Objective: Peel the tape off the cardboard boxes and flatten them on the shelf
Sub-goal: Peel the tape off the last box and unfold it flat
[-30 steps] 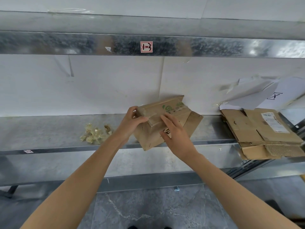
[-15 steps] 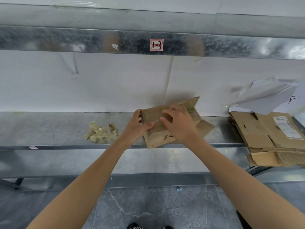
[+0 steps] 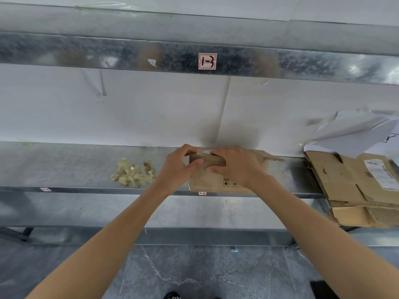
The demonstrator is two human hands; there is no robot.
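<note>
"Lying where, the cardboard box [image 3: 218, 182]?"
"On the shelf [image 3: 64, 165], at its front edge. The left hand [image 3: 179, 167] and right hand [image 3: 237, 167] both curl their fingers round its raised, folded flap."
"And beside it?"
"Crumpled tape [image 3: 131, 173] just to the left, and a stack of flattened cardboard [image 3: 356, 186] well off to the right."

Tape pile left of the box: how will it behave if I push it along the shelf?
Probably light: the tape pile is thin, translucent, crumpled strips. It may stick or snag rather than slide on the metal shelf, being clumped peeled tape. Irregular and floppy, so unlikely to roll.
</note>
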